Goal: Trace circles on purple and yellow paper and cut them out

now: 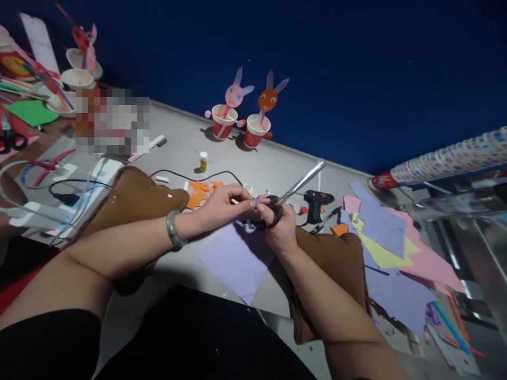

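My right hand (280,224) is closed on a pair of scissors (298,186) by the black handles, its silver blades pointing up and away to the right. The fingertips of my left hand (225,205) pinch a small purple paper piece (257,201), and my right fingertips are close against it. Below both hands lies a purple paper sheet (237,258) on the grey table. Several orange paper cutouts (196,199) lie beside my left hand. Just beyond the scissors are a black glue gun (316,205) and a roll of tape (293,206).
Two rabbit-faced paper cups (224,124) (256,132) stand near the blue wall. A small yellow bottle (203,162) is in front of them. Brown cushions (134,203) lie under my arms. Coloured paper sheets (390,237) and stacked cups (443,158) are right; power strips (85,195) are left.
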`<state>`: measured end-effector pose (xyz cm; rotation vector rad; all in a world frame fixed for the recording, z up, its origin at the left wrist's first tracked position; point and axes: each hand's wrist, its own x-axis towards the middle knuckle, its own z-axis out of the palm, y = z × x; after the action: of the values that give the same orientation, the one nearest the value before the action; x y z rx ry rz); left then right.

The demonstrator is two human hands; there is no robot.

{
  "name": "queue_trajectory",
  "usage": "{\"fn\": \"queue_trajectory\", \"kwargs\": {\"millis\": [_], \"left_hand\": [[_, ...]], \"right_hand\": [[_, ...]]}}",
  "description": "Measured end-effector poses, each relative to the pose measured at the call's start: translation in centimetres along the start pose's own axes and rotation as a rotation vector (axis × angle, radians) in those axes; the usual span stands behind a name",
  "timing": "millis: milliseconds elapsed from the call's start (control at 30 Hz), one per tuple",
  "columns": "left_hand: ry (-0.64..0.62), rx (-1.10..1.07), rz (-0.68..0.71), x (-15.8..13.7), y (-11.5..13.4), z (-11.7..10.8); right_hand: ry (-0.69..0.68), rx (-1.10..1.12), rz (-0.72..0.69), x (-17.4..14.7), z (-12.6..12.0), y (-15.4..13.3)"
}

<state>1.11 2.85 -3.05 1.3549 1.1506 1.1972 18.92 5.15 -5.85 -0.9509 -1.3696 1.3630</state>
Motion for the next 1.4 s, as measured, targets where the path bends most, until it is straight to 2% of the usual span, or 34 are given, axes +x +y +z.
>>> {"fn": "queue_trajectory", "kwargs": {"millis": [267, 1067, 1167, 1400], "left_hand": [[0.020, 0.066, 0.024, -0.2, -0.2, 0.2], [-0.003, -0.066, -0.068, 0.0, -0.3, 0.3], [0.028, -0.135, -0.081, 0.1, 0.3, 0.0], [0.133, -0.358, -0.148, 0.5, 1.4, -0.5]], "right_hand": [[0.000, -0.032, -0.048, 0.1, 0.3, -0.5], [0.024, -0.080, -0.057, 0.0, 0.2, -0.3], [-0.048, -0.091, -0.019, 0.0, 0.4, -0.7], [-0.380, -0.093, 0.069, -0.3, 0.3, -0.5]]}}
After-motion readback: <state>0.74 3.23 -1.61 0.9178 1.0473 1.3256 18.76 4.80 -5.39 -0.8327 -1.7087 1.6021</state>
